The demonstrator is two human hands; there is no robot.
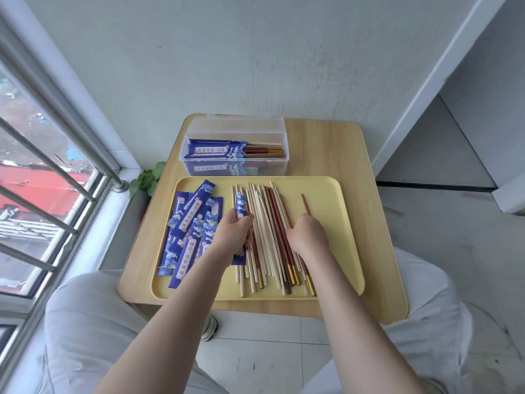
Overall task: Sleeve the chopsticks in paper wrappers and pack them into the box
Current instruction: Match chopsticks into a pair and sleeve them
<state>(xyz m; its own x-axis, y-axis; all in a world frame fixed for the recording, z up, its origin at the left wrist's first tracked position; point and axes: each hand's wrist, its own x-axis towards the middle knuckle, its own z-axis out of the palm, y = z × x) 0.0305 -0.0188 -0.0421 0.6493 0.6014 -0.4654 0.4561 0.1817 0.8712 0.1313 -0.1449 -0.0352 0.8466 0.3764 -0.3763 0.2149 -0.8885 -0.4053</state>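
Observation:
A yellow tray (335, 194) holds a pile of blue paper wrappers (190, 220) on its left and several loose chopsticks (270, 237), pale wood and dark red, in its middle. My left hand (231, 237) grips one blue wrapper (241, 207) upright over the chopsticks. My right hand (308, 236) pinches a dark red chopstick (305, 204) whose tip points away from me. Behind the tray stands a clear plastic box (279, 132) with sleeved chopsticks (216, 150) lying inside.
The tray and box sit on a small wooden table (326, 149) against a white wall. A window with metal bars (42, 166) runs along the left, and a green plant (147, 177) is at the table's left corner. My knees flank the table's near edge.

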